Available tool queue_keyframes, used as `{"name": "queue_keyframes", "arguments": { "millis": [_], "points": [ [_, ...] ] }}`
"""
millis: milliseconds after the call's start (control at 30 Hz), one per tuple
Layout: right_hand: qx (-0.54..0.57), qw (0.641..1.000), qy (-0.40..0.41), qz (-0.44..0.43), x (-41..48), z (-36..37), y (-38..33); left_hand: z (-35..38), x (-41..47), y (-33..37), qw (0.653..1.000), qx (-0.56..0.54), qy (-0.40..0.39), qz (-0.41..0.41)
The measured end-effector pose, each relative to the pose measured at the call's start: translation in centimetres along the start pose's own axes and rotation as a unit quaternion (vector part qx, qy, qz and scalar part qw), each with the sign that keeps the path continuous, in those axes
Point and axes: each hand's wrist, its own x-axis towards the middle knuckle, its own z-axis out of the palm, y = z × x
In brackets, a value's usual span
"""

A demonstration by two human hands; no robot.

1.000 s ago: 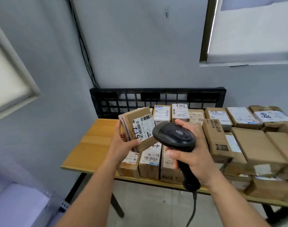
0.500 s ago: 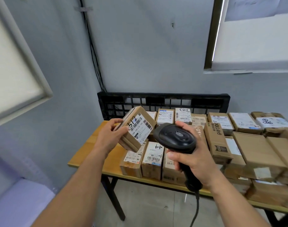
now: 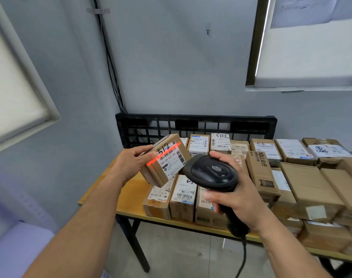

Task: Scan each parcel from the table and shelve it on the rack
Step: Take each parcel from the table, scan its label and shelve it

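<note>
Left hand: the left hand (image 3: 131, 165) grips a small cardboard parcel (image 3: 167, 163) by its left end, the thumb on the upper edge and the fingers hidden behind the box.
Held parcel: it is lifted off the bench (image 3: 131, 205), over its left rear part, and tilted so that the white shipping label (image 3: 172, 160) faces up and to the right. "512" is handwritten in black at the top of the label, above a barcode.
Scan line: a red scan line (image 3: 164, 154) runs slantwise across the label, over the barcode and out to the box's left edge beside the left fingers.
Right hand: the right hand (image 3: 237, 199) is wrapped round the grip of a black barcode scanner (image 3: 211, 171), the index finger curled over the far side of the head.
Scanner: its head points left at the held parcel, just beside the box's lower right corner. A black cable (image 3: 244, 255) hangs from the bottom of the handle.
Parcels on bench: a row of three upright parcels (image 3: 183, 199) stands at the front edge below the held one, more labelled boxes (image 3: 220, 143) line the back, and flat brown cartons (image 3: 309, 183) are stacked to the right.
Behind: a black plastic pallet (image 3: 195, 125) stands on edge against the grey wall.
</note>
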Motion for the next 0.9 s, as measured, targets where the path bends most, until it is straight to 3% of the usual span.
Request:
{"name": "queue_keyframes", "arguments": {
  "millis": [333,533,733,900],
  "points": [
    [-0.003,1.0,0.004,0.005,-0.3,-0.1,0.1,0.3,-0.4,-0.1,1.0,-0.001,-0.004,0.014],
    [-0.009,1.0,0.013,-0.022,0.3,0.9,0.1,-1.2,-1.9,-0.1,0.998,-0.059,0.03,0.004],
    [0.007,0.999,-0.027,-0.037,2.1,4.0,-0.6,-5.3,-4.4,-0.7,0.985,-0.113,0.128,-0.001],
    [0.017,0.995,-0.083,-0.057,4.2,8.1,-1.4,-10.7,-6.0,-2.0,0.956,-0.122,0.266,0.012]
  ]
}}
